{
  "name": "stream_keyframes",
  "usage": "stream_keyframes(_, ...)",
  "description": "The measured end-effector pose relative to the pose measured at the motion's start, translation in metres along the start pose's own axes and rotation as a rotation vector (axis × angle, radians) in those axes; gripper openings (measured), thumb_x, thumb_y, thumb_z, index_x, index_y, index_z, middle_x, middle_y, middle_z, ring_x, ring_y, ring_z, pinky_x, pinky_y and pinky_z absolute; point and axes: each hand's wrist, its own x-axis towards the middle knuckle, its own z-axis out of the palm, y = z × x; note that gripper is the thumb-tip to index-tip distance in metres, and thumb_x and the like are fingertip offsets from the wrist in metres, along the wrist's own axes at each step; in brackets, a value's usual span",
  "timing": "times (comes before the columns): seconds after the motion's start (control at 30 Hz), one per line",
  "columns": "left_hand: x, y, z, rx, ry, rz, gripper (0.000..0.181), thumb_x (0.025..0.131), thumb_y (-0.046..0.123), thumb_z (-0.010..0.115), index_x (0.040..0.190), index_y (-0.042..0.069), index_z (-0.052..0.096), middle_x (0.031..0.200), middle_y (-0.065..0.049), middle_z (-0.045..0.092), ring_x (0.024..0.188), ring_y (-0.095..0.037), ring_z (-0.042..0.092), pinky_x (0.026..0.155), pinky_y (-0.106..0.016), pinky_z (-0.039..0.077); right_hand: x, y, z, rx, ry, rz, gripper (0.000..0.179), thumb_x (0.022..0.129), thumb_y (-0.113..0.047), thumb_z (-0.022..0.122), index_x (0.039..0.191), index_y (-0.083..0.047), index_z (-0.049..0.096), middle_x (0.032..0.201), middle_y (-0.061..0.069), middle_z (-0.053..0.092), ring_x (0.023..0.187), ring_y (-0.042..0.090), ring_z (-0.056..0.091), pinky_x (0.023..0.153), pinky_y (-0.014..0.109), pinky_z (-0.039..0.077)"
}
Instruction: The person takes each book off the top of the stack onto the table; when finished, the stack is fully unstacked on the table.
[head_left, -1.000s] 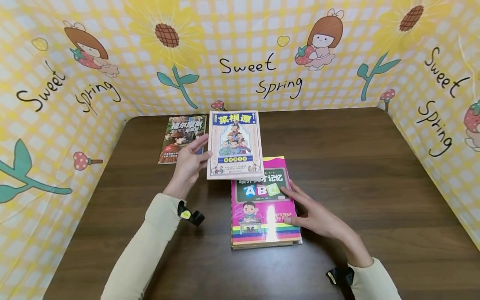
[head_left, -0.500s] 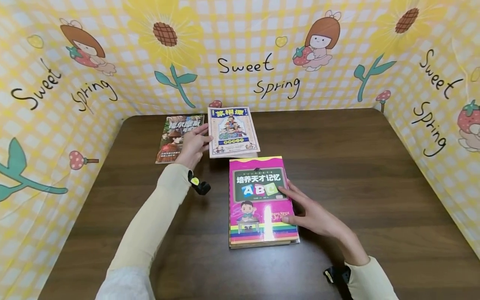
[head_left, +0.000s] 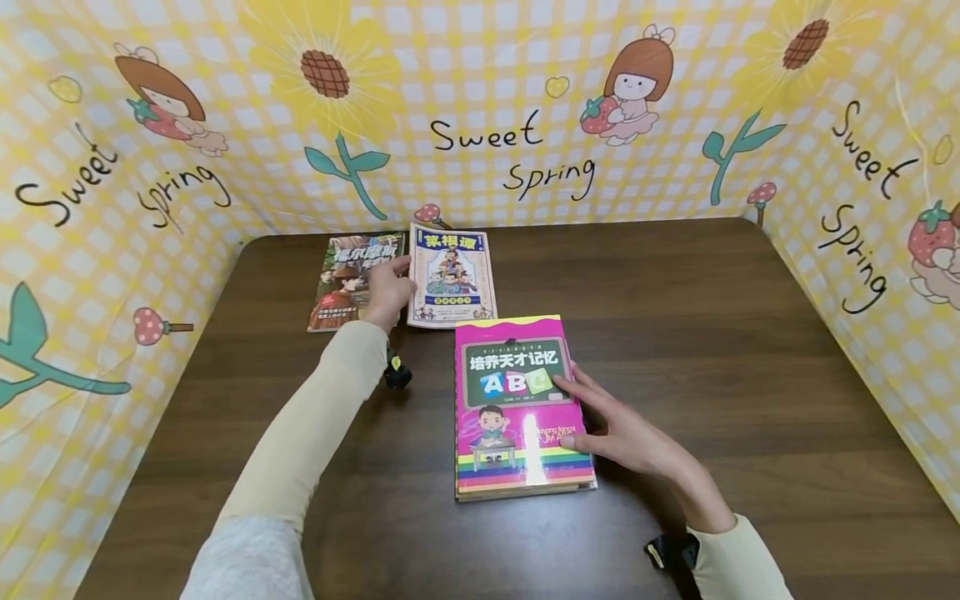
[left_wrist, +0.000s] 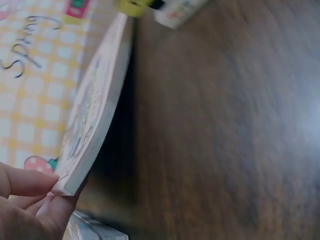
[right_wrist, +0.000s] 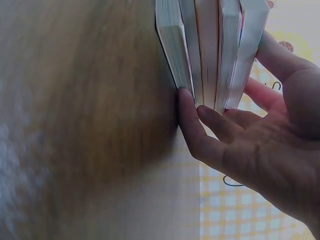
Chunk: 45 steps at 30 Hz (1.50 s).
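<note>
Between the thumb and fingers of my left hand [head_left: 390, 292], a thin book with a white and blue cover [head_left: 452, 275] is pinched at its left edge. The left wrist view shows this pinch at the corner of the book [left_wrist: 92, 115], with a dark shadow beneath the pages. Just left of it lies a book with a dark comic-style cover [head_left: 341, 292], partly hidden by the hand. My right hand [head_left: 637, 433] rests against the right side of a stack of books with a pink ABC cover [head_left: 517, 454] on top. Its fingertips touch the page edges of several books [right_wrist: 210, 55] in the right wrist view.
All the books are on a dark brown wooden table [head_left: 675, 317]. A yellow checked cloth [head_left: 480, 50] with printed flowers and lettering stands around the back and both sides. The pink-topped stack sits just in front of the white and blue book.
My left hand has carried the white and blue book back and left, off the pink-topped stack and down beside the comic-style book. My right hand stays at the stack.
</note>
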Motion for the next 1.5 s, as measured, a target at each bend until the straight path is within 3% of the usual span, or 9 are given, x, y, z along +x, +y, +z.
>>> stream_keyframes(0.13, -0.003, -0.005, 0.001, 0.138, 0.034, 0.071, 0.058, 0.086, -0.013, 0.04, 0.142, 0.002, 0.047, 0.141, -0.016, 0.049, 0.121, -0.026, 0.049, 0.068, -0.031, 0.034, 0.001, -0.001, 0.002, -0.007, -0.007, 0.003, 0.081, 0.083, -0.044, 0.073, 0.151, -0.036, 0.03, 0.162, 0.0, 0.007, 0.144, 0.037, 0.014, 0.101, 0.06, 0.036)
stream_keyframes(0.23, -0.005, -0.008, 0.002, 0.152, 0.054, 0.079, 0.054, 0.088, -0.011, 0.04, 0.139, 0.003, 0.05, 0.141, -0.016, 0.049, 0.09, -0.024, 0.057, 0.06, -0.032, 0.034, 0.002, -0.001, 0.003, -0.009, -0.011, 0.004, 0.082, 0.083, -0.044, 0.073, 0.151, -0.036, 0.029, 0.162, -0.001, 0.007, 0.144, 0.037, 0.014, 0.1, 0.06, 0.038)
stream_keyframes(0.37, -0.01, -0.008, 0.004, 0.131, 0.065, 0.081, 0.045, 0.094, -0.004, 0.04, 0.136, 0.005, 0.052, 0.139, -0.013, 0.05, 0.056, -0.019, 0.039, 0.053, -0.032, 0.033, 0.001, 0.0, 0.002, -0.008, -0.01, -0.001, 0.082, 0.083, -0.042, 0.074, 0.152, -0.035, 0.029, 0.162, 0.0, 0.007, 0.144, 0.037, 0.016, 0.099, 0.057, 0.041)
stream_keyframes(0.53, -0.02, -0.003, 0.007, 0.143, 0.104, 0.147, 0.038, 0.098, 0.003, 0.039, 0.13, 0.006, 0.059, 0.13, -0.013, 0.058, 0.082, -0.024, 0.055, 0.075, -0.035, 0.044, 0.0, 0.001, 0.001, -0.015, -0.008, -0.026, 0.083, 0.084, -0.039, 0.074, 0.153, -0.03, 0.029, 0.162, 0.005, 0.007, 0.142, 0.04, 0.018, 0.098, 0.056, 0.042)
stream_keyframes(0.67, -0.036, -0.001, 0.004, 0.13, 0.095, 0.227, 0.036, 0.097, 0.004, 0.041, 0.125, 0.007, 0.062, 0.123, -0.014, 0.062, 0.083, -0.028, 0.056, 0.067, -0.035, 0.044, 0.001, 0.001, 0.001, -0.024, -0.014, -0.027, 0.082, 0.084, -0.039, 0.073, 0.153, -0.029, 0.028, 0.162, 0.006, 0.007, 0.142, 0.04, 0.018, 0.098, 0.057, 0.041)
stream_keyframes(0.8, -0.06, -0.001, 0.002, 0.113, 0.044, 0.309, 0.036, 0.095, 0.001, 0.042, 0.124, 0.004, 0.062, 0.12, -0.016, 0.063, 0.084, -0.027, 0.058, 0.066, -0.034, 0.046, 0.001, -0.001, 0.0, -0.018, -0.011, -0.002, 0.082, 0.083, -0.041, 0.073, 0.152, -0.032, 0.029, 0.162, 0.006, 0.008, 0.142, 0.041, 0.017, 0.098, 0.059, 0.041)
stream_keyframes(1.0, -0.105, -0.016, 0.004, 0.216, -0.072, 0.494, 0.034, 0.094, -0.004, 0.05, 0.126, 0.0, 0.059, 0.132, -0.016, 0.056, 0.122, -0.03, 0.051, 0.102, -0.043, 0.041, 0.0, -0.002, 0.001, -0.003, -0.004, 0.021, 0.082, 0.082, -0.042, 0.074, 0.152, -0.034, 0.03, 0.162, 0.002, 0.007, 0.142, 0.04, 0.018, 0.096, 0.056, 0.043)
stream_keyframes(1.1, -0.129, -0.027, 0.005, 0.283, -0.179, 0.537, 0.037, 0.094, 0.001, 0.054, 0.132, 0.003, 0.055, 0.141, -0.015, 0.049, 0.13, -0.031, 0.044, 0.107, -0.046, 0.036, -0.001, -0.002, 0.002, 0.004, -0.008, 0.021, 0.083, 0.082, -0.041, 0.074, 0.152, -0.034, 0.03, 0.162, 0.002, 0.007, 0.142, 0.04, 0.019, 0.095, 0.054, 0.045)
stream_keyframes(1.5, -0.199, -0.052, 0.002, 0.259, -0.478, 0.393, 0.069, 0.095, 0.044, 0.057, 0.153, 0.025, 0.025, 0.158, 0.002, 0.022, 0.141, -0.023, 0.028, 0.107, -0.048, 0.034, 0.0, 0.0, 0.003, 0.046, -0.018, 0.005, 0.083, 0.083, -0.038, 0.074, 0.152, -0.035, 0.028, 0.162, 0.002, 0.006, 0.14, 0.039, 0.02, 0.091, 0.048, 0.05)
